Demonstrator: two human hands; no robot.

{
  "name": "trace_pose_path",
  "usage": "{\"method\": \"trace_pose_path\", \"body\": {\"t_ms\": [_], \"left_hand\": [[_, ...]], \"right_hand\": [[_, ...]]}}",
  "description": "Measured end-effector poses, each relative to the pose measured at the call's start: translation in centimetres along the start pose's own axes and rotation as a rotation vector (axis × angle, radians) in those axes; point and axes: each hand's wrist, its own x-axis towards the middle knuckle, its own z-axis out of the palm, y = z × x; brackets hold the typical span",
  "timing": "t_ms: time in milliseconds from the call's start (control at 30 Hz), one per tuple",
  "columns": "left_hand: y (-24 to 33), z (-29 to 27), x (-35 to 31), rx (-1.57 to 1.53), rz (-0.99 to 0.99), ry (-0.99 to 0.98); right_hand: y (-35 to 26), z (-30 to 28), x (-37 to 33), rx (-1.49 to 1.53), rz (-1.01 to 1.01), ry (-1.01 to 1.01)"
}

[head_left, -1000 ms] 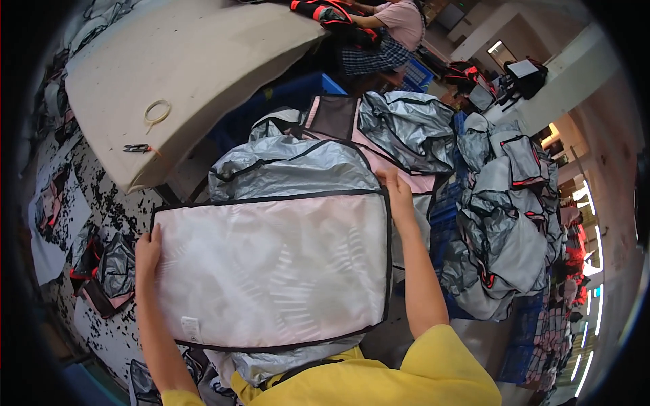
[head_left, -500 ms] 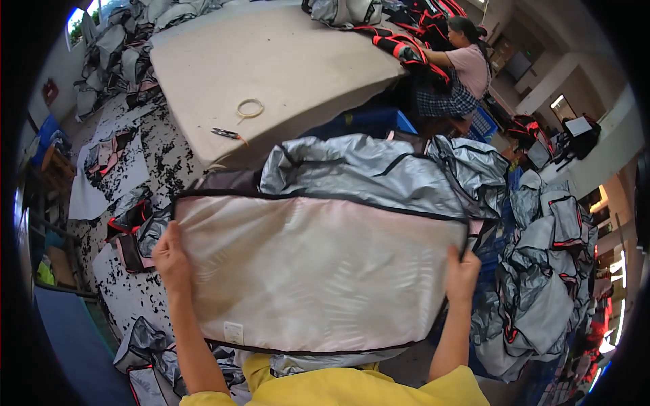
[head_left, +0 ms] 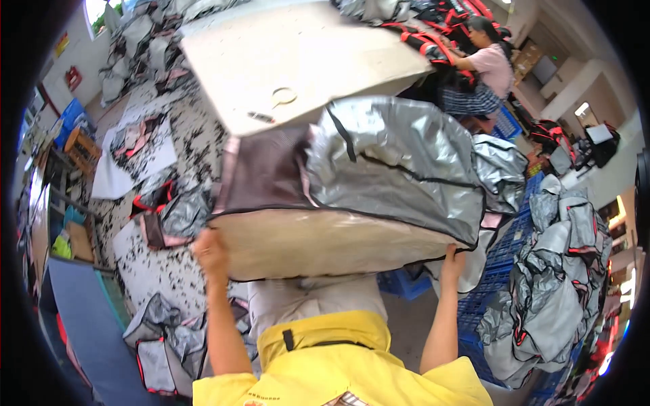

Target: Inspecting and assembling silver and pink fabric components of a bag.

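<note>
My left hand (head_left: 212,254) grips the near left corner of a large insulated bag (head_left: 399,169), its fingers closed and a little blurred. At the right end, my right hand (head_left: 451,265) is closed on the same bag's edge. The bag has a crumpled silver lining, a dark brown side panel and black piping. Its pale beige panel faces me in a narrow, tilted strip between my hands. The bag hangs in front of my body, its far side rising toward the table.
Beyond lies a pale table (head_left: 305,54) with a thin ring (head_left: 284,97) and small snips (head_left: 261,117). A co-worker (head_left: 491,64) handles red-and-black bags at its right. Silver bag pieces (head_left: 542,298) heap over blue crates (head_left: 497,257) at right. Dark scraps litter the left floor.
The bag has tipped: its beige panel, broad and facing me before, is now foreshortened, and the silver lining and brown side show more. Both hands stay on its edges. The view has shifted slightly.
</note>
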Motion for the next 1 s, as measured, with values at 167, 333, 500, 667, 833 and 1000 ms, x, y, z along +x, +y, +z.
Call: {"method": "trace_pose_path", "body": {"t_ms": [167, 333, 500, 667, 833, 1000], "left_hand": [[3.9, -2.1, -0.1, -0.983, -0.978, -0.576], [3.7, -2.9, 2.3, -1.051, -0.938, -0.599], [2.5, -3.4, 2.1, -0.991, -0.913, -0.643], [4.2, -2.5, 5.4, -0.695, -0.659, -0.324], [7.5, -4.5, 16.7, -0.777, -0.167, -0.204], [13.9, -2.8, 21.0, -1.018, 0.163, -0.664]], "right_hand": [[4.3, 0.7, 1.0, -0.155, 0.146, -0.243], [6.8, 0.0, 0.9, -0.059, 0.017, -0.165], [5.2, -0.8, -0.2, 0.14, 0.164, -0.27], [3.8, -1.0, -1.2, 0.014, 0.009, -0.167], [3.6, 0.2, -0.5, -0.092, 0.126, -0.255], [1.5, 0.7, -1.0, 0.075, 0.118, -0.179]]}}
